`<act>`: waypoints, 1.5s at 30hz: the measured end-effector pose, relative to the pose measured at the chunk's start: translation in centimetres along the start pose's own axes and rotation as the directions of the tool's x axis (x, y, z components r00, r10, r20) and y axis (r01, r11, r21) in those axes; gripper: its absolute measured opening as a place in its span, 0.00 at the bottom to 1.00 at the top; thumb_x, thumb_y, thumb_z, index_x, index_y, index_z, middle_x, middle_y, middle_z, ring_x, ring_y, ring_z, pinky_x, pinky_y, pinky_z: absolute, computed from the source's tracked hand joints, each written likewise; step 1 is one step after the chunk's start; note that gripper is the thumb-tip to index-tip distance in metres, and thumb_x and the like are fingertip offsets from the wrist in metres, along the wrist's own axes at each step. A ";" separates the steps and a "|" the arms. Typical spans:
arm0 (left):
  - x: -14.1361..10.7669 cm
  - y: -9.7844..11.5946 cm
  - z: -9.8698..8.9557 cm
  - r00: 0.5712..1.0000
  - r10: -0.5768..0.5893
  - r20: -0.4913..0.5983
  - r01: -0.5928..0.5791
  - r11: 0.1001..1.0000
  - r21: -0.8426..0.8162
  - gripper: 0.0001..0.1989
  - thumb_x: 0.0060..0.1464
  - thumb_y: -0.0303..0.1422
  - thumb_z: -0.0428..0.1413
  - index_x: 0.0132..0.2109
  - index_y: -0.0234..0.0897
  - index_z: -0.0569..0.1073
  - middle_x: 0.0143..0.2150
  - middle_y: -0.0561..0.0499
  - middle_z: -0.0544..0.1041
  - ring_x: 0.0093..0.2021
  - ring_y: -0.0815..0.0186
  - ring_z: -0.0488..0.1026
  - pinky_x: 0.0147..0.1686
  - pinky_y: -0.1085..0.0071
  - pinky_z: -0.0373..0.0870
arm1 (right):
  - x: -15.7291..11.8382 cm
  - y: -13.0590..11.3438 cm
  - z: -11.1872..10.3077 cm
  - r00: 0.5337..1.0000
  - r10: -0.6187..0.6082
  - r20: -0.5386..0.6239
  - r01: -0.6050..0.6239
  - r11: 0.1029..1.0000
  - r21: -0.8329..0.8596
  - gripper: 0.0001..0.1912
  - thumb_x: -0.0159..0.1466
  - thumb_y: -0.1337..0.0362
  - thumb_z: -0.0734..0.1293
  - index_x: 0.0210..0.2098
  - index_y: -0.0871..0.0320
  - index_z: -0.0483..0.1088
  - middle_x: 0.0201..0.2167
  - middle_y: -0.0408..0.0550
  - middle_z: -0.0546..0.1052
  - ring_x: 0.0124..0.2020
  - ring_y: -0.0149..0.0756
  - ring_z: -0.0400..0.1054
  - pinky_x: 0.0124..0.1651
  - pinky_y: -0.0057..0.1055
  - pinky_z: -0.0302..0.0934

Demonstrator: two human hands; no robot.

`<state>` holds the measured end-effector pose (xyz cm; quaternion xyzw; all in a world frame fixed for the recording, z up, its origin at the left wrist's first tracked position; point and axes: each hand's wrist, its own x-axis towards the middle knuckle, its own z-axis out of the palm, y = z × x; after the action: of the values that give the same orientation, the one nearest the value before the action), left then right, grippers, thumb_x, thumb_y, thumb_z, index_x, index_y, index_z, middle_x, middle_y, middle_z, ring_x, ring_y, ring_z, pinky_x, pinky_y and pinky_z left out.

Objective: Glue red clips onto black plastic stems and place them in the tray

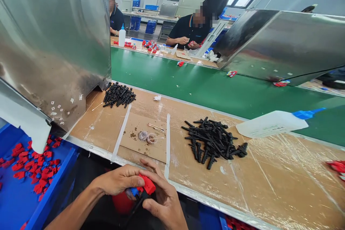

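Both left hand [121,180] and right hand [168,199] grip a red piece [148,186] by the tabletop's [194,178] near edge. Green print on the far-right bottle [269,124] is too small to read. One swab [159,138] crosses a small cup [151,142]; the near-left blue bin [16,201] holds red and blue parts [40,172].

Plastic piece [149,186], shiny metal panel [54,39]

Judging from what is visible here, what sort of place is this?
Most likely a factory assembly line: a long green surface, perhaps a conveyor, runs between workstations, black parts lie heaped on the near bench, and a blue bin holds many red pieces.
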<state>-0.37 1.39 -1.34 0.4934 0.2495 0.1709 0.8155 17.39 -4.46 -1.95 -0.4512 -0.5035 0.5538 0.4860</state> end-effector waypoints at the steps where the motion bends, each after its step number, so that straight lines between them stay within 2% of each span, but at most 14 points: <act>1: 0.1 -0.1 0.3 1.000 -0.014 -0.014 0.014 1.000 -0.016 0.27 0.53 0.54 0.56 0.42 0.33 0.76 0.29 0.53 0.67 0.25 0.72 0.61 0.26 0.76 0.58 | -0.1 0.0 -0.1 1.000 -0.017 -0.001 0.017 1.000 -0.017 0.30 0.48 0.42 0.75 0.47 0.48 0.78 0.59 0.54 0.70 0.59 0.55 0.63 0.58 0.43 0.61; 6: -0.1 0.5 2.1 0.985 0.069 -0.159 -0.062 0.997 0.050 0.23 0.58 0.50 0.53 0.42 0.32 0.77 0.31 0.51 0.70 0.31 0.68 0.64 0.33 0.73 0.62 | -0.6 0.4 -0.5 0.986 -0.152 -0.063 0.146 0.986 -0.086 0.31 0.45 0.42 0.75 0.47 0.44 0.78 0.49 0.51 0.80 0.58 0.56 0.66 0.62 0.50 0.56; 9: -0.9 1.2 2.7 0.960 0.181 -0.213 -0.125 0.960 0.251 0.21 0.60 0.48 0.52 0.50 0.37 0.75 0.39 0.49 0.73 0.38 0.64 0.66 0.40 0.70 0.63 | -1.1 0.3 -0.8 0.966 -0.183 -0.182 0.170 0.982 -0.082 0.29 0.48 0.49 0.77 0.49 0.43 0.77 0.48 0.50 0.80 0.55 0.53 0.70 0.59 0.50 0.61; 12: -1.7 1.5 2.8 0.962 0.203 -0.183 -0.084 0.856 0.510 0.22 0.59 0.45 0.55 0.58 0.43 0.70 0.43 0.48 0.74 0.40 0.62 0.67 0.41 0.70 0.63 | -1.3 0.0 -1.1 0.948 -0.142 -0.285 0.141 0.990 -0.023 0.26 0.48 0.53 0.79 0.47 0.44 0.78 0.46 0.50 0.81 0.52 0.53 0.72 0.58 0.50 0.63; 16: -1.8 1.0 2.8 0.965 0.205 -0.167 -0.059 0.783 0.619 0.24 0.62 0.42 0.51 0.63 0.47 0.63 0.52 0.46 0.73 0.46 0.60 0.69 0.47 0.68 0.64 | -1.2 0.0 -1.0 0.956 -0.028 -0.291 0.073 0.987 0.145 0.30 0.45 0.58 0.81 0.48 0.46 0.77 0.46 0.52 0.81 0.49 0.51 0.75 0.53 0.43 0.69; 21: -1.7 0.5 3.1 0.972 0.130 -0.196 0.039 0.734 0.678 0.21 0.61 0.45 0.52 0.59 0.44 0.68 0.44 0.48 0.76 0.42 0.59 0.72 0.41 0.69 0.66 | -1.2 0.1 -0.7 0.975 0.084 -0.204 -0.028 0.964 0.264 0.29 0.48 0.59 0.80 0.50 0.47 0.76 0.50 0.52 0.79 0.52 0.50 0.73 0.55 0.42 0.67; 25: -1.8 -0.1 3.5 0.965 0.155 -0.212 0.070 0.627 0.776 0.25 0.66 0.42 0.45 0.66 0.43 0.58 0.48 0.43 0.77 0.43 0.55 0.74 0.41 0.67 0.66 | -1.3 -0.3 -0.7 0.969 0.137 -0.206 -0.083 0.964 0.254 0.31 0.46 0.61 0.81 0.49 0.49 0.77 0.49 0.52 0.80 0.53 0.52 0.73 0.55 0.45 0.67; 29: -1.4 -1.2 4.2 0.931 0.319 -0.179 0.005 0.478 0.879 0.24 0.67 0.39 0.42 0.66 0.38 0.59 0.43 0.41 0.80 0.35 0.57 0.76 0.35 0.68 0.65 | -1.5 0.1 -0.7 0.962 0.032 -0.273 0.013 0.986 0.165 0.24 0.48 0.59 0.80 0.45 0.49 0.79 0.44 0.51 0.82 0.47 0.50 0.76 0.51 0.40 0.70; 32: -0.9 -1.7 4.6 0.924 0.346 -0.162 -0.018 0.462 0.887 0.22 0.67 0.38 0.40 0.62 0.35 0.65 0.39 0.40 0.80 0.32 0.57 0.75 0.31 0.68 0.64 | -1.8 1.0 -0.6 0.943 -0.047 -0.328 0.096 0.986 0.137 0.22 0.49 0.55 0.79 0.44 0.49 0.79 0.41 0.51 0.83 0.44 0.50 0.77 0.50 0.42 0.70; 35: -0.6 -1.9 4.7 0.921 0.327 -0.212 -0.002 0.549 0.836 0.22 0.67 0.39 0.40 0.63 0.36 0.63 0.41 0.39 0.79 0.35 0.55 0.75 0.33 0.66 0.64 | -1.8 2.1 -0.6 0.930 0.007 -0.366 0.052 0.987 0.150 0.25 0.47 0.52 0.79 0.44 0.49 0.79 0.40 0.51 0.83 0.43 0.50 0.78 0.49 0.41 0.71; 37: -0.5 -1.9 4.6 0.921 0.277 -0.273 0.002 0.698 0.716 0.22 0.67 0.41 0.42 0.63 0.39 0.62 0.39 0.42 0.77 0.35 0.57 0.73 0.33 0.67 0.64 | -1.8 2.5 -0.8 0.931 0.041 -0.363 0.021 0.986 0.167 0.29 0.45 0.50 0.80 0.45 0.50 0.79 0.40 0.52 0.83 0.43 0.51 0.77 0.47 0.41 0.71; 40: -0.2 -2.3 4.2 0.976 0.096 -0.194 -0.057 0.979 0.195 0.19 0.65 0.47 0.43 0.52 0.39 0.68 0.24 0.56 0.64 0.19 0.70 0.59 0.21 0.74 0.56 | -1.5 2.3 -0.8 0.944 0.033 -0.328 0.033 0.980 0.194 0.29 0.51 0.48 0.76 0.50 0.51 0.76 0.41 0.53 0.82 0.40 0.49 0.77 0.43 0.40 0.71; 43: 0.6 -3.2 3.9 1.000 0.009 -0.023 -0.017 0.938 -0.347 0.20 0.62 0.51 0.45 0.42 0.39 0.66 0.20 0.63 0.48 0.14 0.76 0.40 0.14 0.77 0.41 | -1.2 1.3 -0.5 0.937 0.052 -0.344 0.000 0.989 0.151 0.21 0.62 0.53 0.69 0.53 0.51 0.74 0.40 0.50 0.82 0.31 0.38 0.76 0.39 0.35 0.71; 45: 1.2 -3.8 4.0 0.999 -0.010 -0.049 -0.009 0.930 -0.368 0.19 0.61 0.51 0.48 0.43 0.39 0.66 0.21 0.63 0.49 0.14 0.77 0.41 0.14 0.78 0.41 | -1.3 0.5 -0.3 0.933 0.083 -0.349 -0.040 0.991 0.129 0.20 0.62 0.56 0.70 0.54 0.51 0.74 0.41 0.49 0.82 0.34 0.37 0.76 0.42 0.34 0.70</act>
<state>3.05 -2.62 -3.44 0.3274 0.2335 0.2265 0.8871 17.77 -5.71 -2.48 -0.5290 -0.3593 0.5079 0.5771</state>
